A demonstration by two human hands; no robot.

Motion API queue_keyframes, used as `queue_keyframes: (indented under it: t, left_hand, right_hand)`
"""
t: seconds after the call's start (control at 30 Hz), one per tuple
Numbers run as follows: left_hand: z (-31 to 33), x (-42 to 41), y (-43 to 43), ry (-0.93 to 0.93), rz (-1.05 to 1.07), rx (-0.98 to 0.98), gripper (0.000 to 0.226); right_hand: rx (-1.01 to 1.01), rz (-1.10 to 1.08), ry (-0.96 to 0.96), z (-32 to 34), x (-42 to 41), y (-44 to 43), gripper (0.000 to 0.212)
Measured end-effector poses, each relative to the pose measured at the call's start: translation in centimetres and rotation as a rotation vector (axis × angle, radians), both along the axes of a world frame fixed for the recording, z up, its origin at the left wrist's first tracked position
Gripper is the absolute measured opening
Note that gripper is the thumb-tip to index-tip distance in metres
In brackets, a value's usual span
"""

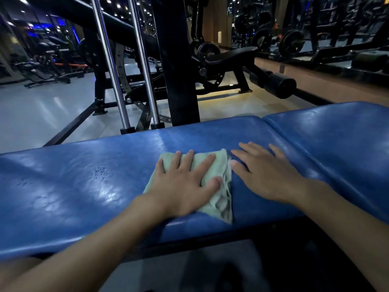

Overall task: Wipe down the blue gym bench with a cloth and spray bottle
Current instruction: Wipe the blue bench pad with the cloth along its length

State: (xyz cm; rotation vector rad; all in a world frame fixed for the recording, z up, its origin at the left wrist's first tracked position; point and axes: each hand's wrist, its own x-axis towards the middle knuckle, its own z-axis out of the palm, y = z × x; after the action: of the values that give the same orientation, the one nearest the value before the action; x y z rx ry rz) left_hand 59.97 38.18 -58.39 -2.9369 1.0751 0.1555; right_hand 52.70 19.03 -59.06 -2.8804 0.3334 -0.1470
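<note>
The left grip [185,186] lies flat, fingers straight, pressing a crumpled pale-green cloth [223,199] onto the padded blue vinyl table [84,186], toward six o'clock of centre. At the cloth's three o'clock the right grip [267,175] rests flat, holding nothing.

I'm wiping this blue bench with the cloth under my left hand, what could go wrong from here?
The spray droplets left of the cloth could be missed and dry streaky. The left hand lies flat on the cloth, whose corner reaches the near edge of the bench, so it may slip off. The gap between the pads by the right hand could get skipped.
</note>
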Motion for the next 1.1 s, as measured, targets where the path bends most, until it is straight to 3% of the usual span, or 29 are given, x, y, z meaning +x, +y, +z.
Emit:
queue_keyframes:
  t: [0.23, 0.43, 0.6, 0.7, 0.87, 1.0, 1.1]
  left_hand:
    - [0.1, 12.4, -5.6, -0.008, 0.105, -0.020, 0.065]
    - [1.0, 17.8, -7.6, 0.030, 0.178, -0.014, 0.069]
    - [0.1, 13.4, -5.3, -0.007, 0.116, 0.006, 0.070]
    - [-0.4, 7.9, -2.6, -0.063, 0.038, 0.054, 0.081]
    - [-0.2, -0.9, 1.3, -0.050, 0.023, 0.016, 0.066]
    - [-0.3, -4.8, 3.4, -0.082, 0.020, 0.011, 0.083]
    - [-0.4, -5.9, 4.2, -0.131, 0.025, -0.042, 0.081]
  right_hand:
    - [-0.068, 0.009, -0.024, -0.7, 0.3, 0.0, 0.069]
    - [-0.085, -0.023, -0.030, -0.5, 0.2, 0.1, 0.057]
    - [-0.080, -0.019, -0.014, -0.5, 0.3, 0.0, 0.057]
    - [-0.071, -0.010, 0.003, -0.3, 0.3, 0.0, 0.057]
    - [-0.039, -0.004, -0.015, -0.1, -0.1, 0.1, 0.056]
    - [-0.083, -0.043, -0.018, 0.2, -0.4, 0.6, 0.054]
    - [-0.050, -0.041, -0.106, 0.8, -0.4, 1.1, 0.051]
